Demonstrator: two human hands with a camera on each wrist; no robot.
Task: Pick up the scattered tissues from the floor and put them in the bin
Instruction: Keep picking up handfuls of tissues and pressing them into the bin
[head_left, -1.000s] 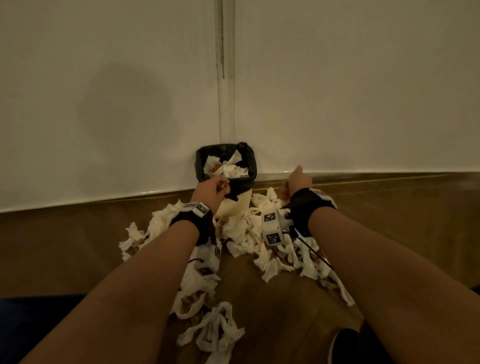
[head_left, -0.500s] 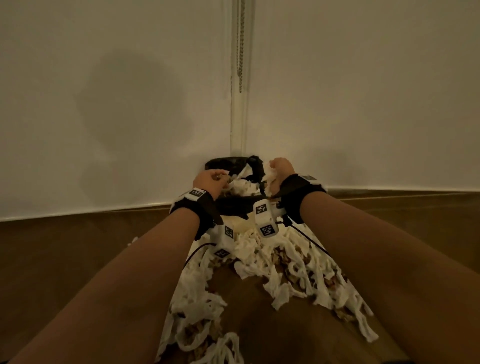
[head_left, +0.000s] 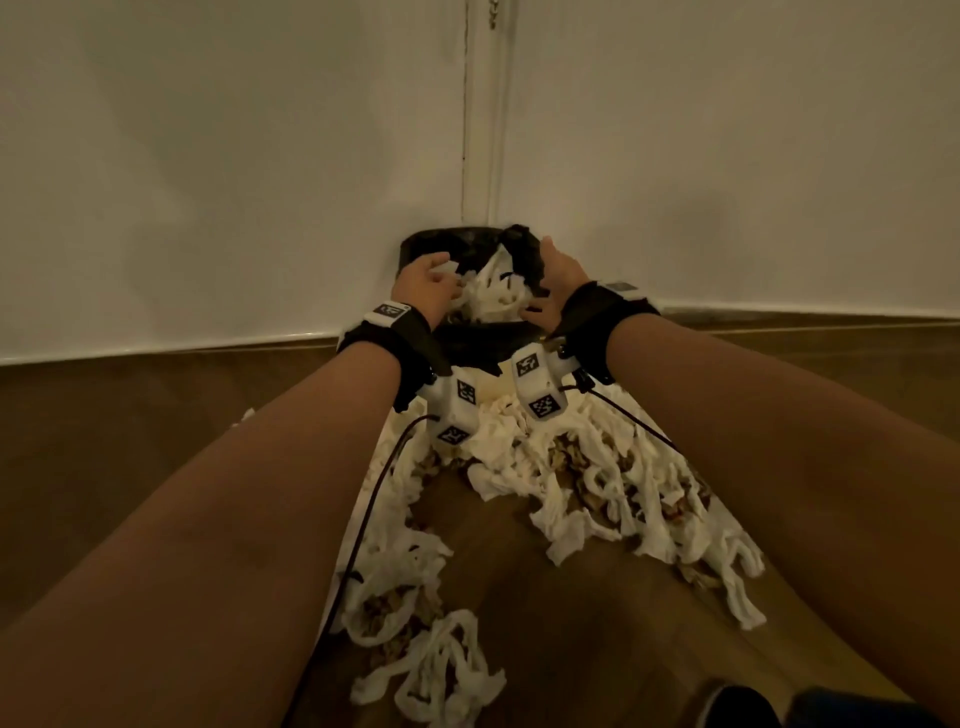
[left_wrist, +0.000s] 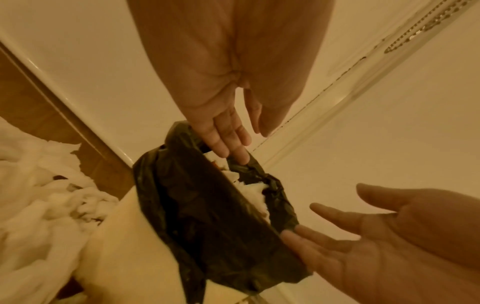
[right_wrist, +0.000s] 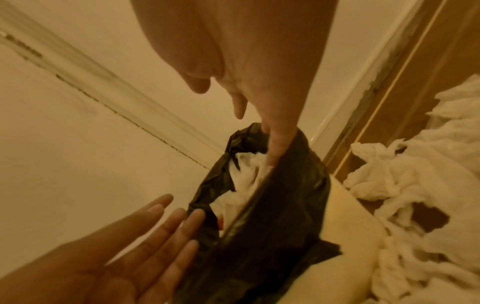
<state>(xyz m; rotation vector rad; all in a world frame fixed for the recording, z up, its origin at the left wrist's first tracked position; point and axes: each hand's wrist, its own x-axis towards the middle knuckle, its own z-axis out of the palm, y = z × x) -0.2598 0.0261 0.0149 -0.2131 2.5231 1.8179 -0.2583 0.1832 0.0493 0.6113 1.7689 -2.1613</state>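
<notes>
A cream bin with a black liner (head_left: 457, 241) stands in the corner of the room, with white tissues (head_left: 491, 293) heaped in its mouth. My left hand (head_left: 428, 283) is over the bin's left rim and my right hand (head_left: 556, 283) over its right rim. Both hold nothing and their fingers are straight. In the left wrist view the left hand's fingers (left_wrist: 226, 142) touch the liner (left_wrist: 202, 216). In the right wrist view a finger (right_wrist: 278, 142) of the right hand reaches the tissues (right_wrist: 246, 170) inside. Many scattered tissues (head_left: 571, 467) lie on the floor before the bin.
White walls meet right behind the bin, with a bead chain (left_wrist: 428, 26) hanging in the corner. The floor (head_left: 130, 441) is brown wood. Tissue strips (head_left: 431, 670) trail toward me between my arms. A dark shoe (head_left: 737, 706) shows at the bottom right.
Both hands rose from the tissue pile to the bin's mouth and went from clenched to straight-fingered. The tissue heap in the bin looks higher. My head has moved closer.
</notes>
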